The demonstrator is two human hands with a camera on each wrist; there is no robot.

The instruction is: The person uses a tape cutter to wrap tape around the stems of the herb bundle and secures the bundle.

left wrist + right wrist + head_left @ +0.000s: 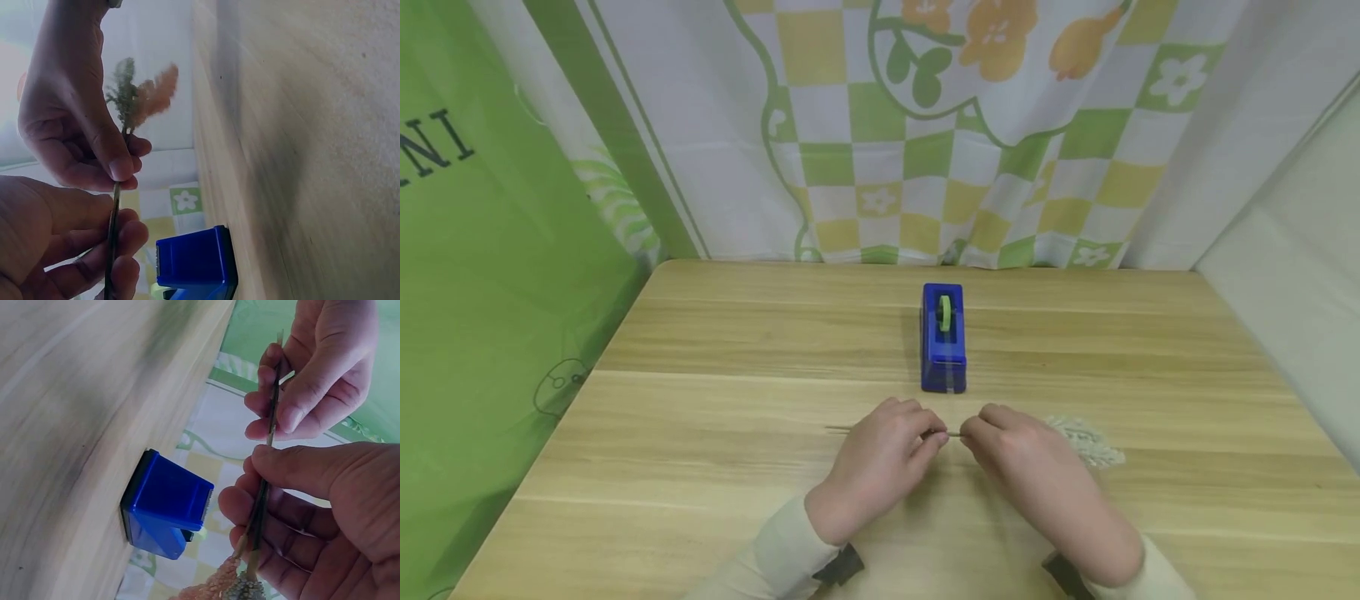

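Note:
Two thin stems with fluffy flower heads, one greenish [125,84] and one pinkish-orange [156,94], lie together as a small bunch. My left hand [883,450] pinches the bare stems [115,219] toward their cut ends, which stick out to its left. Close beside it, my right hand [1026,458] grips the same stems nearer the flower heads, thumb against fingers. A short piece of stem shows between the hands. Beyond them a blue tape dispenser [943,337] stands on the table, with a yellow-green roll [945,313] in it.
The wooden table [737,333] reaches back to a checked, flowered curtain [880,167]. Green cloth [490,292] hangs at the left, with a thin dark cable [557,387] by the table's edge. A pale wall or cloth [1300,250] borders the right side.

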